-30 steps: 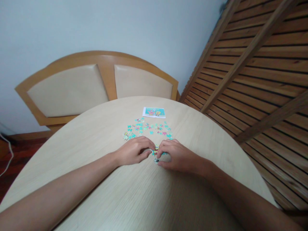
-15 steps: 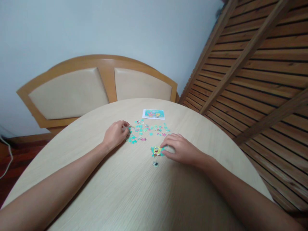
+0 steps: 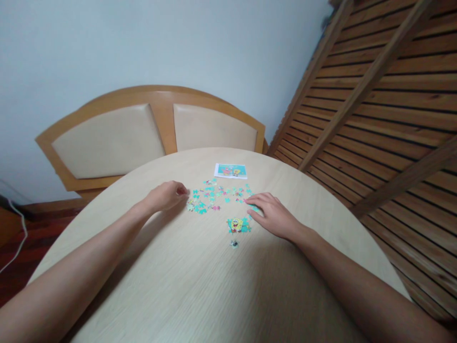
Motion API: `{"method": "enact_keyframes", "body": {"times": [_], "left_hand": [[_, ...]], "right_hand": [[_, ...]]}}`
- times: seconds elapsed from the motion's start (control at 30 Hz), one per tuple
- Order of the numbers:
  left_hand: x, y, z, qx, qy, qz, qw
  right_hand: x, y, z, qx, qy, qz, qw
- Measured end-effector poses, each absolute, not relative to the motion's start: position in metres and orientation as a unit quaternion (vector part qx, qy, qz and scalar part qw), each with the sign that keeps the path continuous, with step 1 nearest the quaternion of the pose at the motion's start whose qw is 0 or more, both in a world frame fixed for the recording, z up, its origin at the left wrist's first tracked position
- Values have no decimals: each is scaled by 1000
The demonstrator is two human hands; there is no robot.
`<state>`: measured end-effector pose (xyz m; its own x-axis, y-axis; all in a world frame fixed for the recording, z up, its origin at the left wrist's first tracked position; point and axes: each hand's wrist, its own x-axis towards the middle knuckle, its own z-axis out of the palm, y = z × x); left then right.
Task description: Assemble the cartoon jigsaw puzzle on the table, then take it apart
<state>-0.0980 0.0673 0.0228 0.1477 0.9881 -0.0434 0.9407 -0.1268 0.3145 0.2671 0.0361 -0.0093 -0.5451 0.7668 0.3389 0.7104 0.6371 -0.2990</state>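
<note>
1. Joined puzzle section (image 3: 236,225), yellow cartoon figure on teal, flat on the table (image 3: 171,286), on the near side of the loose pieces and near the right thumb.
2. Single puzzle piece (image 3: 234,244), dark and pale, just below the section, apart from it.
3. Loose puzzle pieces (image 3: 227,200), teal, pink and yellow, scattered beyond the section, between the hands.
4. Right hand (image 3: 270,213) at the right end of the scatter, thumb and fingers parted over teal pieces, nothing clasped.
5. Left hand (image 3: 169,195) just beside the scatter's left edge, fingertips drawn together; impossible to tell whether pinching a piece.
6. Picture card (image 3: 231,171), pink and yellow figures on teal, flat beyond the scatter.
7. Past the far edge, wooden chair back (image 3: 162,119) with cream panels, before a pale wall (image 3: 178,43).
8. To the right, slatted wooden panel (image 3: 392,119).
</note>
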Motion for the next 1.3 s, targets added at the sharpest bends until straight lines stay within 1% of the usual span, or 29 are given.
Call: {"method": "enact_keyframes", "body": {"times": [0.27,0.53,0.73,0.87,0.97,1.2,1.3], "left_hand": [[-95,67,25,775,609,31,165],[-94,66,26,764,632,-7,132],[-94,66,25,762,633,33,133],[-92,63,26,777,593,63,200],[-90,61,27,786,571,59,231],[-88,63,23,798,552,37,240],[-88,63,23,794,556,50,242]], "right_hand": [[268,40,-14,-420,-877,56,228],[268,39,-14,-422,-876,57,228],[268,39,-14,-419,-876,62,231],[267,39,-14,-419,-876,59,230],[268,39,-15,-418,-877,58,231],[268,41,-17,-414,-877,60,237],[269,41,-18,-415,-877,58,236]]}}
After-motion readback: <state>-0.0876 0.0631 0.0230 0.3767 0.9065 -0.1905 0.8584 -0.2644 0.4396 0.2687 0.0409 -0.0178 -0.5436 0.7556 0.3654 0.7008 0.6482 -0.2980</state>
